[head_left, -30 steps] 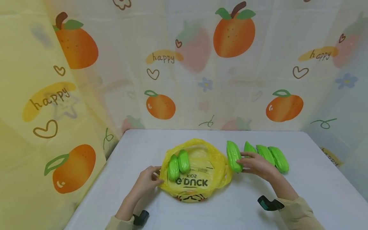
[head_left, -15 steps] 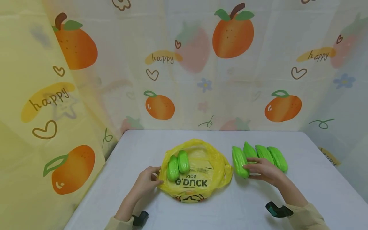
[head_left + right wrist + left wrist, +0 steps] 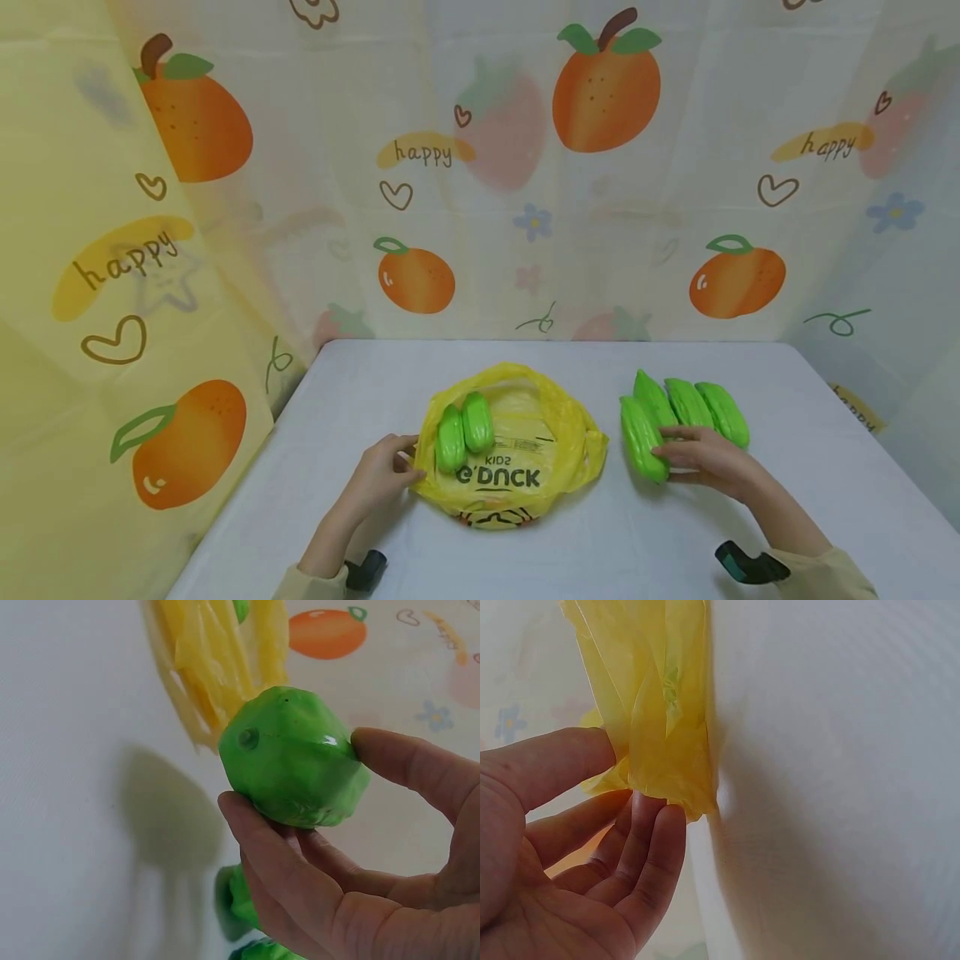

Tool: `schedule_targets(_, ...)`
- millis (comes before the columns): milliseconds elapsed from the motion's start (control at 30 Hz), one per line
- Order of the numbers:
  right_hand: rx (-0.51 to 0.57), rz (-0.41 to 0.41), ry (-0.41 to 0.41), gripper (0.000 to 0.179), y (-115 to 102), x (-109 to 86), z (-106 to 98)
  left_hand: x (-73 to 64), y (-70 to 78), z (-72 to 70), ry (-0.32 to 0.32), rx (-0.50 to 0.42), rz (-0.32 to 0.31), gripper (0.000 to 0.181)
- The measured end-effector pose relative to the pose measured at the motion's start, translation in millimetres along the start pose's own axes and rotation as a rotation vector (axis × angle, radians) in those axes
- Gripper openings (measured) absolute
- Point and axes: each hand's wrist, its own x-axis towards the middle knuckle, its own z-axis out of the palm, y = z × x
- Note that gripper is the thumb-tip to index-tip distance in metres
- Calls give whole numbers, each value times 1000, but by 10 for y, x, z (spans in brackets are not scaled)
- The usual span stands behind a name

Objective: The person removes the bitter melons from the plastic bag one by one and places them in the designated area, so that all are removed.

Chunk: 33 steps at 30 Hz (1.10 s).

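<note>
My right hand (image 3: 708,458) pinches a green, ridged toy bitter melon (image 3: 641,437) between thumb and fingers, to the right of a yellow plastic bag (image 3: 577,450). In the right wrist view this bitter melon (image 3: 289,761) is seen end-on, its shadow falling apart from it on the table. My left hand (image 3: 382,473) pinches the left rim of the bag; the left wrist view shows the thin yellow plastic (image 3: 664,742) between thumb and fingertips. Inside the open bag lie two bitter melons, one at the left (image 3: 451,439) and one beside it (image 3: 477,422).
Three more bitter melons lie side by side behind the right hand: one partly covered (image 3: 651,396), a middle one (image 3: 688,402) and the rightmost (image 3: 723,412). The white table (image 3: 570,550) ends at a fruit-printed curtain (image 3: 480,250) behind it and at the left.
The right hand has moved to the right and nearer to me, carrying the bitter melon away from the bag's edge. My left hand has stayed on the bag's rim.
</note>
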Motion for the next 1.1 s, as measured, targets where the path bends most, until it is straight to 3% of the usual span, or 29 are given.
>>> schedule_targets(700, -10, 60, -46, 71, 259, -124, -198, 3, -3, -4, 6, -26, 3, 50)
schedule_targets(933, -18, 80, -56, 72, 333, -158, -241, -11, 3, -10, 4, -9, 46, 50)
schedule_targets(1100, -21, 87, -59, 73, 377, -176, -250, -10, 10, -6, 1, -9, 41, 49)
